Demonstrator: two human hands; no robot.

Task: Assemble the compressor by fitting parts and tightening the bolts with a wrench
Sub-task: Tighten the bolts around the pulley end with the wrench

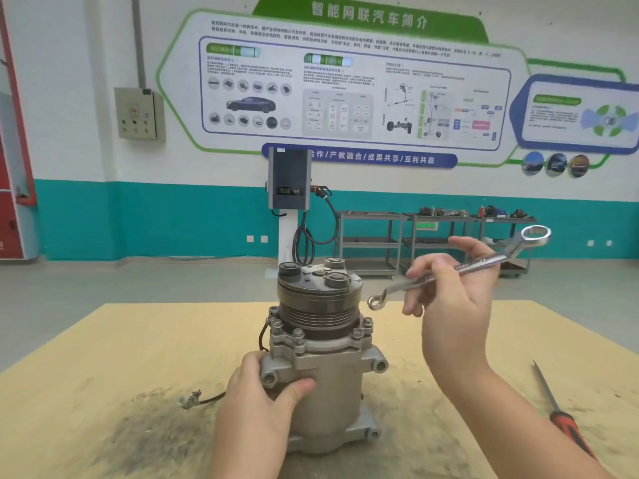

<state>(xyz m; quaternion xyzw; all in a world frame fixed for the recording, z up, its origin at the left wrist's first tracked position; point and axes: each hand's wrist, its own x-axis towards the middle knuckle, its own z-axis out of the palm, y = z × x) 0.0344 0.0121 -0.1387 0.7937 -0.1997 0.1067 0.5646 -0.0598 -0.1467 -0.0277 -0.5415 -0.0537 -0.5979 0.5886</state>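
— Behind the tabletop (pixel 103 340), what can be made out?

— White and teal walls are seen, with a large poster (pixel 345 88) whose small print is too blurred to be read, a grey control box (pixel 138 114), a charger unit (pixel 288 179) and metal shelves (pixel 432 236) carrying clutter that cannot be identified.

— Where is the compressor (pixel 321 350) placed?

— It is stood upright at the tabletop's middle, pulley end up. Its lower left side is covered by the left hand (pixel 256 406), whose grip is wrapped around the housing. A wire with a connector (pixel 189 399) is trailed out to the left.

— And the wrench (pixel 460 267)?

— It is held in the air, right of the pulley and clear of it, pinched mid-shaft in the right hand's (pixel 453 302) grip. A red-handled screwdriver (pixel 563 413) is laid at the right, its handle partly hidden by the forearm.
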